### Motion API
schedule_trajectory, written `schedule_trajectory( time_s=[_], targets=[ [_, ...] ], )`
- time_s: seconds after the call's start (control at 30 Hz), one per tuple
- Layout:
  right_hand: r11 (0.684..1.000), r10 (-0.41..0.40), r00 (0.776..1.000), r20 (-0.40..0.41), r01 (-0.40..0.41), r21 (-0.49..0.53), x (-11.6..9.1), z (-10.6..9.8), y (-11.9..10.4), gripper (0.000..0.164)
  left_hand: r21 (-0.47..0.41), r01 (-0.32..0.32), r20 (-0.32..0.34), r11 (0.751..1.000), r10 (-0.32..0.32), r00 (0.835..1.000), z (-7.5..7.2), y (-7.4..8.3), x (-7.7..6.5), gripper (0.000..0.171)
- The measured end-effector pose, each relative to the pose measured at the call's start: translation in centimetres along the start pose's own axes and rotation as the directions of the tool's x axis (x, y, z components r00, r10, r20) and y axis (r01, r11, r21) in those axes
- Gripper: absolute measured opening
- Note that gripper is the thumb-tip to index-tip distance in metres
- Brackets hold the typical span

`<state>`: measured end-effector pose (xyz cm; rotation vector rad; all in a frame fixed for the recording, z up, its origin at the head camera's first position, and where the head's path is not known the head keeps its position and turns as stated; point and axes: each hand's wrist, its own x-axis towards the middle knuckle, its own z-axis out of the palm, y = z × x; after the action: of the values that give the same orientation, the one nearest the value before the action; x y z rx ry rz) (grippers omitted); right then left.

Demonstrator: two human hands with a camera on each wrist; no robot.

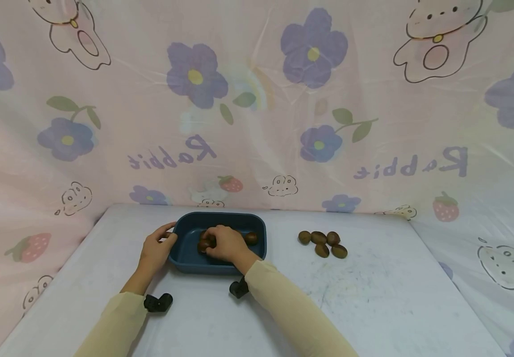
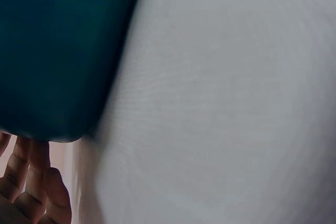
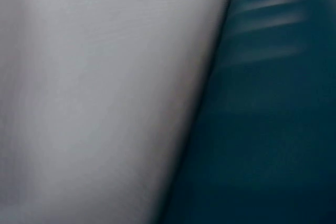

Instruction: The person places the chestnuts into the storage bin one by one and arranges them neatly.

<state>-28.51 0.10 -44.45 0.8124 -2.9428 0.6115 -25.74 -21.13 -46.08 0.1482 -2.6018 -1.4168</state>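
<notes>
A dark blue rectangular tub [image 1: 190,268] sits on the white table with a few brown chestnuts inside. My left hand [image 1: 155,250] rests against the tub's left end, fingers at the rim. In the left wrist view, the left fingers [image 2: 37,169] extend up to the tub's edge. Reaching over the near wall into the tub, my right hand [image 1: 226,244] has its fingers and thumb curled on a chestnut [image 1: 203,246]. Another chestnut [image 1: 251,238] lies to the right of that hand, which partly hides the contents. The right wrist view shows the tub's outer wall [image 3: 262,129] but no hand.
Several loose chestnuts [image 1: 319,238] lie in a group on the table [image 1: 373,287], right of the tub. A patterned cloth [image 1: 257,124] hangs behind the table and along both sides. Black wrist devices [image 1: 159,303] stick out below the sleeves.
</notes>
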Motion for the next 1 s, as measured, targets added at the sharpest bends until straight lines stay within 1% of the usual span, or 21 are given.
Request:
schedule_trajectory(
  time_s=[0.33,0.63,0.83,1.0],
  targets=[
    [0.998,-0.016,1.0,-0.017,0.017,0.062,0.02,0.37,0.02,0.028,0.002,0.013,-0.003,1.0,-0.013,1.0,-0.18,-0.1,-0.22,0.045],
    [0.997,-0.032,0.999,-0.032,0.034,0.064,-0.11,0.3,0.16,0.027,-0.006,0.005,0.002,1.0,-0.005,1.0,-0.14,-0.35,-0.07,0.045],
    [0.994,0.001,1.0,-0.024,0.001,0.11,-0.17,0.06,0.16,0.027,-0.01,0.005,0.0,1.0,-0.005,1.0,-0.15,-0.32,0.02,0.045],
    [0.985,0.028,0.999,-0.022,-0.024,0.171,-0.47,-0.33,0.21,0.027,-0.018,0.002,-0.001,1.0,-0.002,1.0,0.04,-0.32,0.18,0.045]
  ],
)
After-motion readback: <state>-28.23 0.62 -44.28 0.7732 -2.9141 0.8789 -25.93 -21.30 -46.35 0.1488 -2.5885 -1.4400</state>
